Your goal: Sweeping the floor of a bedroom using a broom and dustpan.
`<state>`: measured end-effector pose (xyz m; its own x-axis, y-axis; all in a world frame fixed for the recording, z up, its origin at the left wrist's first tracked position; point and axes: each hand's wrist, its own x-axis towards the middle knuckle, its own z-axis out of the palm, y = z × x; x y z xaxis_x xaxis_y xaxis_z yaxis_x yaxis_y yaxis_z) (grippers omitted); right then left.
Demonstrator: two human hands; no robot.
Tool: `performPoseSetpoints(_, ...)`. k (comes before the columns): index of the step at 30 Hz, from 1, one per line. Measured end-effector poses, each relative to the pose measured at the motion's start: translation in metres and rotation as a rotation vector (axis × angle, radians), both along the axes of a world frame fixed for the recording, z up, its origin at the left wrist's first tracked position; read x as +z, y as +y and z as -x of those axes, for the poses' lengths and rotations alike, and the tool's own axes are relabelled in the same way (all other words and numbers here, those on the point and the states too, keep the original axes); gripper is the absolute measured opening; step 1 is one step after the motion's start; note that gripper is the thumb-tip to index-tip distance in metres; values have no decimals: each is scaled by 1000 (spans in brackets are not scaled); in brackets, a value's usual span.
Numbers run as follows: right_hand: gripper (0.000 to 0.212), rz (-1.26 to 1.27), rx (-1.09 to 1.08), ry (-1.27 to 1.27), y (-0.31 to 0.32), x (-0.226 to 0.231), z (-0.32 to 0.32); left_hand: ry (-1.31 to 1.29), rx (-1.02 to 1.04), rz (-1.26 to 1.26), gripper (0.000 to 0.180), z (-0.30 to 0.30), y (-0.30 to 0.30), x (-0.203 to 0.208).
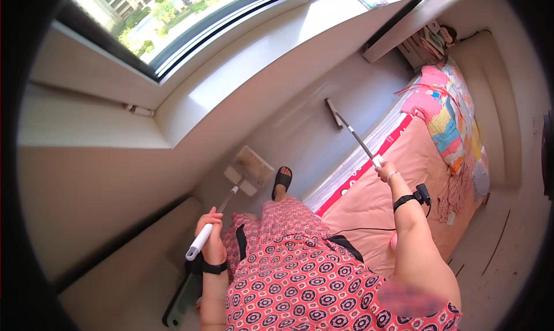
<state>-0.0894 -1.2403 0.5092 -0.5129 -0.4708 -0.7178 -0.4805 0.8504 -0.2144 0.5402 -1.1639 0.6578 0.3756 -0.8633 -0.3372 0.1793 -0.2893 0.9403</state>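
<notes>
A strip of grey floor [306, 143] runs between the window sill [231, 80] and a pink-covered bed [360, 207] in my head view. On my left hand [216, 245], the fingers are clamped round the white handle of a dustpan [254, 165], its pan beside a sandalled foot [281, 184]. My right hand's [386, 170] fingers grip a broom [360, 140], its head out over the floor.

Grey floor [303, 129] beneath broom [355, 135] and dustpan [251, 166]

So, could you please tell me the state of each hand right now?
Left hand: closed, holding the long-handled dustpan.
Right hand: closed, holding the broom.
</notes>
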Motion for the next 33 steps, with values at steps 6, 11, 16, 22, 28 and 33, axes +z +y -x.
performPoseSetpoints(6,27,77,-73,46,27,-5,-37,-36,-178,25,16,37,-69,0)
performPoseSetpoints(11,31,-50,25,131,104,-6,-120,-38,-349,40,13,52,-117,-8)
performPoseSetpoints(16,40,-231,-113,-7,147,-21,-181,-32,-505,76,12,62,-168,-10)
performPoseSetpoints(22,37,-186,11,97,66,-64,-175,-46,-602,112,13,78,-205,-5)
performPoseSetpoints(28,30,-270,35,140,-48,-72,-107,-74,-616,133,14,122,-235,-7)
performPoseSetpoints(33,30,-258,55,170,-125,-84,-28,-125,-608,112,13,181,-264,-7)
